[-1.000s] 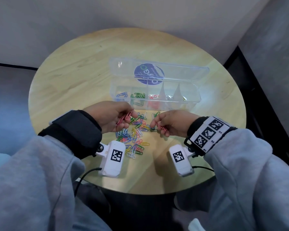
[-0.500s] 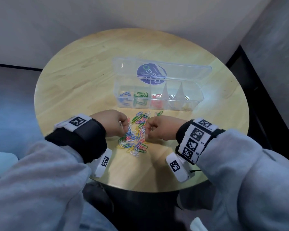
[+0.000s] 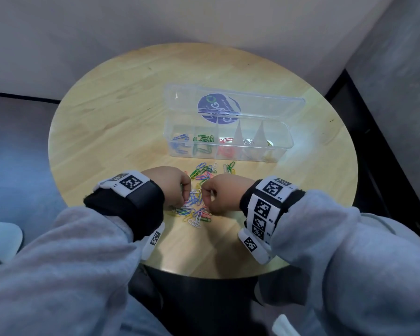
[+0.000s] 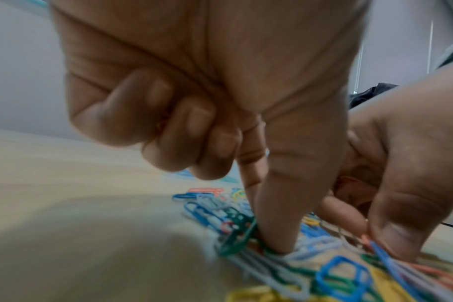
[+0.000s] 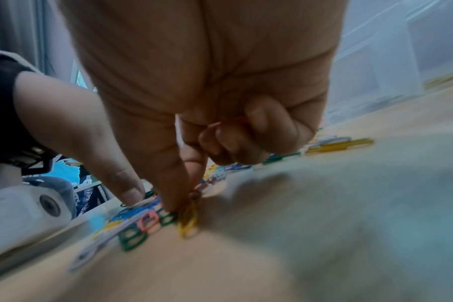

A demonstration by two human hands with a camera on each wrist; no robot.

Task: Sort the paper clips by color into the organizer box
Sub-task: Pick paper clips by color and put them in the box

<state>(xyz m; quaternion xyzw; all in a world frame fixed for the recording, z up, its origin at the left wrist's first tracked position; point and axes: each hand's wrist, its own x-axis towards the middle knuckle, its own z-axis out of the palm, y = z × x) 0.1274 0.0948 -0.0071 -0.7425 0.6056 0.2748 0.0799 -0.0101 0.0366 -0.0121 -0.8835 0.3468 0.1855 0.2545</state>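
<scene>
We work at a round wooden table (image 3: 121, 122). The clear organizer box (image 3: 228, 156) sits toward its far right part, lid (image 3: 272, 105) laid open behind it; a round blue sticker (image 3: 218, 107) on the lid carries writing too blurred to read. Wrist bands (image 3: 273, 190) bear square black-and-white codes — we read "R4" and "R3" on the right one. Compartments from the left hold blue, green and red clips; the others are unclear. The loose paper clips (image 3: 199, 190) lie in a heap between box and near edge, with bare wood wide to the left and far side.

Our left hand (image 3: 170, 185) has thumb and forefinger pressed down into the heap at a green clip (image 4: 236, 239), the other fingers curled. Our right hand (image 3: 221, 195) pinches thumb to forefinger among the clips at a yellow clip (image 5: 188, 220) — whether it is actually gripped, we cannot tell — and red clips (image 5: 215, 124) show inside its curled fingers.
</scene>
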